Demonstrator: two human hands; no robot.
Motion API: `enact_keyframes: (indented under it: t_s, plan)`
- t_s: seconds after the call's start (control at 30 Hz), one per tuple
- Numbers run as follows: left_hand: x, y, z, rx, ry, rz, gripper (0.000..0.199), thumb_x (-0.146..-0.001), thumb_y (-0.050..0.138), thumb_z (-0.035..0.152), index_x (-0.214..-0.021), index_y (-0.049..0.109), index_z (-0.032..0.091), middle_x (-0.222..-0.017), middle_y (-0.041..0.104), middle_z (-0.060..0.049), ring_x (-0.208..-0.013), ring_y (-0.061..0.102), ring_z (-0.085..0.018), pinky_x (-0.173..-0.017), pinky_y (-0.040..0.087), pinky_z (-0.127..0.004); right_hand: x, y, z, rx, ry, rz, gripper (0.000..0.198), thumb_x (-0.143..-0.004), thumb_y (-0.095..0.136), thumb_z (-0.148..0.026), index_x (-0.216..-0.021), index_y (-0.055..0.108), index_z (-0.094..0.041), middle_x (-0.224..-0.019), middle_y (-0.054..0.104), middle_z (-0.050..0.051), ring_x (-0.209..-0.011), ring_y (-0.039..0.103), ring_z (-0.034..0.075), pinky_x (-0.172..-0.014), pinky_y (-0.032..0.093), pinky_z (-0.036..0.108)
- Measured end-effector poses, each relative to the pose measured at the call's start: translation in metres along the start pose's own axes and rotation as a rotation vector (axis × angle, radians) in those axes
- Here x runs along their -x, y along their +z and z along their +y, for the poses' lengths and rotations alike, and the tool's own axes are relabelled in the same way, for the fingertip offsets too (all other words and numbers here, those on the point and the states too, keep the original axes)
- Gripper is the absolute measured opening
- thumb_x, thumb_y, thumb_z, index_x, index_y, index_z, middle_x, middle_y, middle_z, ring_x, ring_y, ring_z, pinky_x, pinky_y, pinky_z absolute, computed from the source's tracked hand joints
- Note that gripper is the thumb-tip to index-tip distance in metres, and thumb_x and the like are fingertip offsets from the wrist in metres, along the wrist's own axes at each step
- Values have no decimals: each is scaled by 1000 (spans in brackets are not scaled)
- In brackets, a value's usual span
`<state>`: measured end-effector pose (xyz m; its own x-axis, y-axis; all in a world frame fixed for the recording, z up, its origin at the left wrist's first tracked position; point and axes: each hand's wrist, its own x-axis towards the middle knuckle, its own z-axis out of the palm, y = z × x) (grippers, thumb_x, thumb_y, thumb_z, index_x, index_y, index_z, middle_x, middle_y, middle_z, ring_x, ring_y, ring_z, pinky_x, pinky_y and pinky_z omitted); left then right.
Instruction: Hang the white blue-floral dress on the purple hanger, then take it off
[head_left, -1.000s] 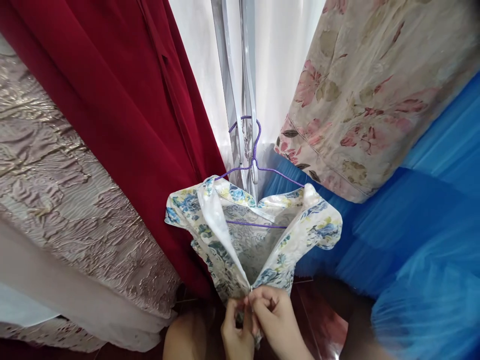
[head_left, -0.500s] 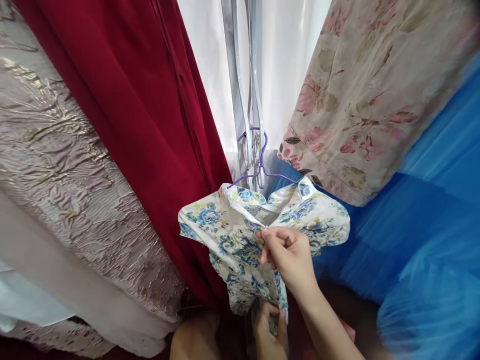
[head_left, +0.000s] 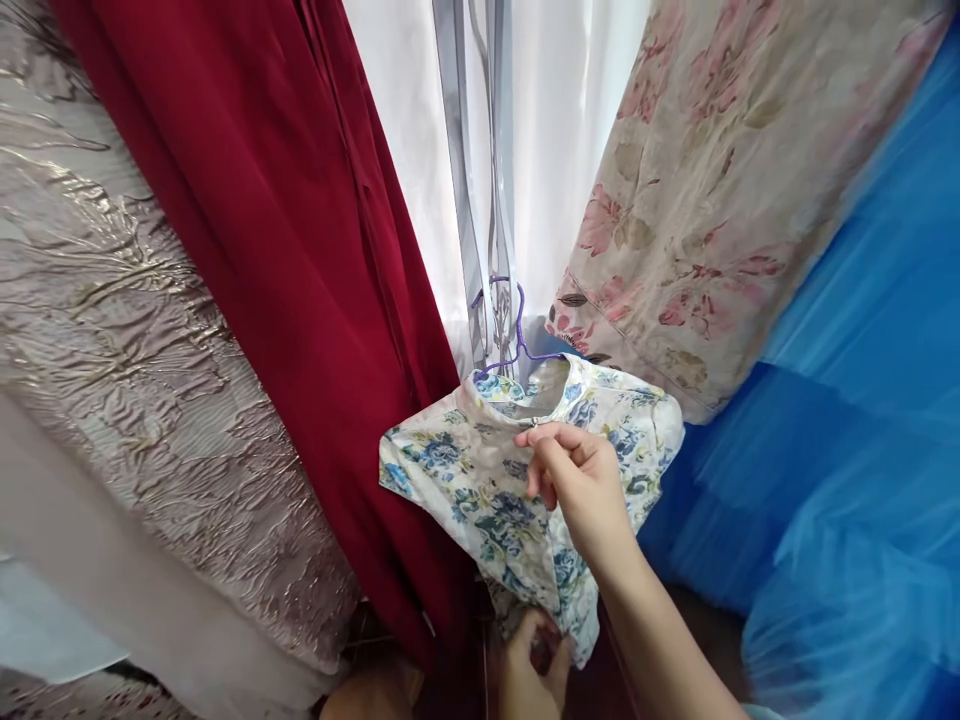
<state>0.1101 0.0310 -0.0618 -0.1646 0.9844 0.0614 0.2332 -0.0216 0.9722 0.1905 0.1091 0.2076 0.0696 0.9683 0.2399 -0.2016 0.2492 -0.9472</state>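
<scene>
A white blouse with blue and green flowers [head_left: 442, 455] hangs from a purple hanger [head_left: 520, 335] in the middle of the head view. At the centre of its round neckline, my right hand [head_left: 581, 480] is closed in a pinch on a small shiny zipper pull [head_left: 534, 424]. The edges below the neckline lie together. Lower down, my left hand [head_left: 532, 665] pinches the blouse's fabric near its lower part, fingers closed on it. Part of the front is hidden behind my right hand.
Grey straps [head_left: 461, 150] hang before a white curtain [head_left: 570, 150] above the hanger. A dark red cloth [head_left: 262, 250] and a textured metallic cloth [head_left: 187, 400] hang left. On the right are a pink-flowered garment [head_left: 697, 220] and blue tulle [head_left: 840, 480].
My right hand has moved up slightly with the zipper pull, and the V-shaped neck opening has closed into a round neckline. My left hand still holds the fabric below; the blouse has turned slightly.
</scene>
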Motion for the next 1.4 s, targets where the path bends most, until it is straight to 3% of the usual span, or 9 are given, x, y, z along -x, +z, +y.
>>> enact_keyframes:
  t_s: [0.2,0.3,0.37,0.53,0.77,0.9,1.03,1.17,1.4]
  plan:
    - [-57,-82,135,-125,570,273,18,-94,62,27,-110,65,20,-85,64,-1,-77,61,-14,-74,49,-24,6,-8,2,-17,-47,-36,21,-90,55,-28,-83,68,-15,-44,56,-6,-37,41,6,-40,31,16]
    - [-92,-107,213,-268,869,173,32,-98,58,21,-130,61,23,-86,62,0,-78,59,-12,-78,48,-24,6,-9,0,1,-72,-52,21,-91,56,-30,-81,67,-15,-44,56,-6,-39,42,6,-43,32,17]
    - [-113,-113,247,-395,967,31,23,-97,60,22,-119,67,23,-90,62,-1,-86,60,-14,-82,47,-26,5,-10,-2,24,-89,-68,21,-91,56,-30,-80,66,-15,-45,56,-6,-40,43,6,-44,33,18]
    - [-133,-105,270,-404,1155,-60,10,-96,61,14,-89,67,17,-86,61,-1,-82,59,-12,-76,46,-23,-6,-9,8,27,-108,-69,22,-89,57,-32,-73,62,-17,-44,52,-7,-40,43,8,-45,32,20]
    - [-125,-125,292,-339,1094,351,10,-93,64,17,-84,68,17,-84,60,-1,-78,57,-12,-69,45,-22,6,-9,69,52,47,-64,19,-80,54,-28,-65,56,-18,-44,45,-7,-40,40,9,-44,27,22]
    - [-155,-179,282,-400,940,505,13,-89,69,31,-86,72,19,-93,58,-2,-82,57,-14,-74,47,-25,30,-21,84,66,99,-125,19,-80,51,-24,-62,52,-18,-47,42,-6,-44,38,8,-45,26,22]
    - [-186,-214,224,-113,598,515,23,-79,74,40,-82,72,17,-96,63,-3,-92,59,-17,-83,47,-26,43,-21,83,105,112,-166,19,-76,52,-20,-58,49,-19,-48,39,-7,-46,35,8,-47,24,23]
    - [-190,-204,160,381,238,474,46,-62,83,52,-84,69,15,-81,65,-1,-76,56,-14,-70,45,-23,49,-17,95,143,159,-178,19,-75,51,-21,-57,47,-19,-48,39,-6,-46,37,9,-47,24,22]
    - [-160,-157,100,513,65,484,56,-56,83,61,-81,62,15,-69,61,3,-63,53,-12,-60,44,-22,65,-39,120,162,229,-151,22,-80,51,-25,-59,48,-19,-49,42,-5,-48,41,10,-50,28,23]
